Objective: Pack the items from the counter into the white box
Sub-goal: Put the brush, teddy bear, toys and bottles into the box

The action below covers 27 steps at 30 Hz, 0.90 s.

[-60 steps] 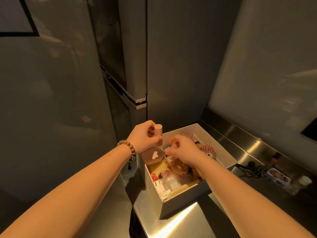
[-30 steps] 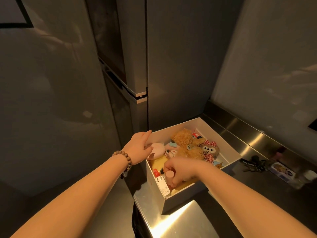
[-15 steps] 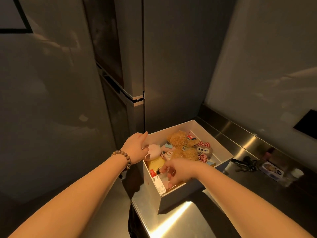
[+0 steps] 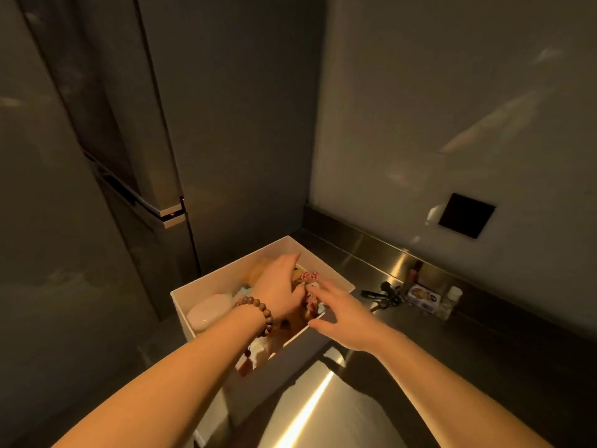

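Observation:
The white box [image 4: 226,273] stands at the left end of the steel counter and holds several items. A pink oval case [image 4: 209,310] lies at its left side. My left hand [image 4: 279,294], with a bead bracelet on the wrist, lies flat on the brown plush toys [image 4: 258,270] inside the box. My right hand [image 4: 344,315] hovers over the box's right rim with fingers spread. Its fingertips touch the plush with the red checked bow [image 4: 308,277], and its thumb is at the rim. Most of the box's contents are hidden by my hands.
On the counter [image 4: 484,367] right of the box lie a bunch of keys [image 4: 381,295], a small printed tin [image 4: 423,297], a small capped bottle [image 4: 452,297] and a slim tube [image 4: 413,274] near the back wall. A tall dark fridge [image 4: 155,156] stands behind the box.
My left hand left the box's left rim and went onto the plush toys. My right hand moved from the near corner to the box's right side. The pink tube is out of my hands.

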Available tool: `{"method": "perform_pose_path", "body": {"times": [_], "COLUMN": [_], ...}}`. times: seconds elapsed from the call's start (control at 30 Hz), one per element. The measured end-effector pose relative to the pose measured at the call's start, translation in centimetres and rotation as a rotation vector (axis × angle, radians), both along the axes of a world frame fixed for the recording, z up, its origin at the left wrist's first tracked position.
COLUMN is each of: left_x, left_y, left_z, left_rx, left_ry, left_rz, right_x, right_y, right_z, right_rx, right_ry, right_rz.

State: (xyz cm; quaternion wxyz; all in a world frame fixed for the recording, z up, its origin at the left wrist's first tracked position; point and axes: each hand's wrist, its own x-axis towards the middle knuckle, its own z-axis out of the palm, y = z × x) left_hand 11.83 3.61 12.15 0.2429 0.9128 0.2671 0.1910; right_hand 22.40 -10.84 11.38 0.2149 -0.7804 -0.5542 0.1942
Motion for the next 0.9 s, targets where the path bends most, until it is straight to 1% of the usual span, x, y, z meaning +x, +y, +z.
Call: {"method": "perform_pose_path", "body": {"times": [0.1,0.2,0.3,0.37,0.5,0.6,0.67,0.77,0.9], "left_x": [3.7,8.0,11.9,14.0,17.2,19.4,21.0,23.5,25.8], "left_y": [-3.3,-7.1,-10.3,-11.7,-12.5,-12.3,-12.1,-11.3,-10.2], "left_z": [0.3,0.2,-1.2,-3.1,-8.0,-10.5,-11.5,-12.7,-13.7], "left_rx": [-0.007,-0.017,-0.044,-0.070,-0.127,-0.157,-0.145,-0.071,0.023], "left_ry": [-0.039,-0.037,0.005,0.065,0.236,0.276,0.285,0.294,0.316], "left_rz": [-0.098,-0.221,-0.307,-0.316,-0.217,-0.131,-0.089,-0.106,-0.182], "right_x": [2.9,6.4,10.1,12.3,15.7,18.0,19.6,21.6,23.3], "right_y": [-3.4,-7.0,-10.2,-11.9,-13.1,-12.1,-11.3,-10.4,-10.0], "right_z": [-0.8,-2.4,-4.5,-6.1,-9.1,-10.2,-10.7,-12.0,-13.9], "right_rx": [0.059,0.114,0.197,0.211,0.220,0.286,0.328,0.369,0.341], "right_ry": [0.040,0.088,0.211,0.234,0.189,0.089,0.122,0.177,0.150], "right_rz": [-0.182,-0.395,-0.616,-0.737,-0.861,-1.022,-1.090,-1.124,-1.154]}}
